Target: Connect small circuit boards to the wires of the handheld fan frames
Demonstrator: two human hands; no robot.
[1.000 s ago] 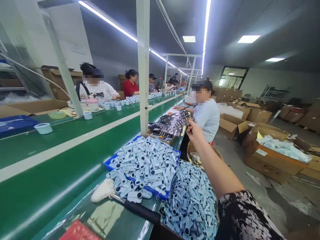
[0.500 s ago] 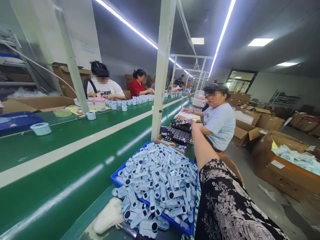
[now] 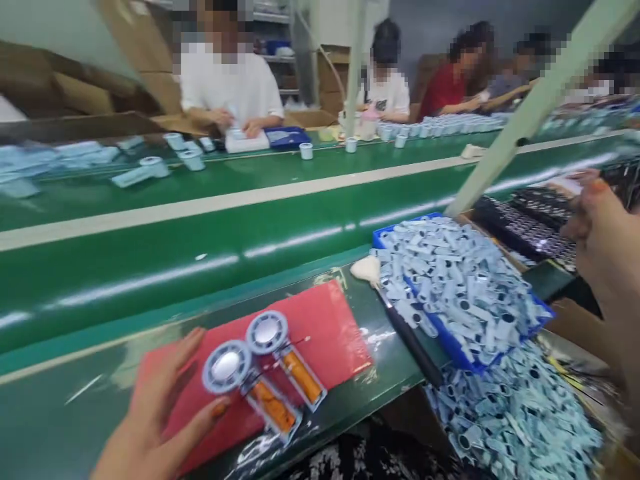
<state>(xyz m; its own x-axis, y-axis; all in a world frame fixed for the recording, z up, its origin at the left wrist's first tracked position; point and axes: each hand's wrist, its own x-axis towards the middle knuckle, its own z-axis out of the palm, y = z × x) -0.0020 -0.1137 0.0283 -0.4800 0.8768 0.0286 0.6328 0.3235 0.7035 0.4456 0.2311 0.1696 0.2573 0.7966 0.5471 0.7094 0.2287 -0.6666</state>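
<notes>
My left hand (image 3: 165, 413) rests at the left of a red mat (image 3: 320, 313), fingers apart, thumb close to the nearer of two light-blue devices. Each device, one (image 3: 250, 380) beside the other (image 3: 287, 353), has a round head and a long body with an orange part inside. At the right edge my right hand (image 3: 595, 207) is raised near black trays (image 3: 525, 227), its fingers bent and blurred; whether it holds anything is unclear. Between the mat and a blue tray (image 3: 445, 340) heaped with light-blue casings (image 3: 460, 287) lies a black-handled tool (image 3: 410, 337) with a whitish head.
Below the tray is a large pile of casings (image 3: 520, 407). A green conveyor (image 3: 175, 247) runs behind the bench. A slanted post (image 3: 545, 107) rises beyond the tray. Across the line sit several people, with light-blue cups (image 3: 306, 151) and a blue tray (image 3: 290, 138) before them.
The view has swung left and down, bringing the red mat, both devices and my left hand into sight. My right arm, earlier stretched toward a person at the right, now shows at the right edge.
</notes>
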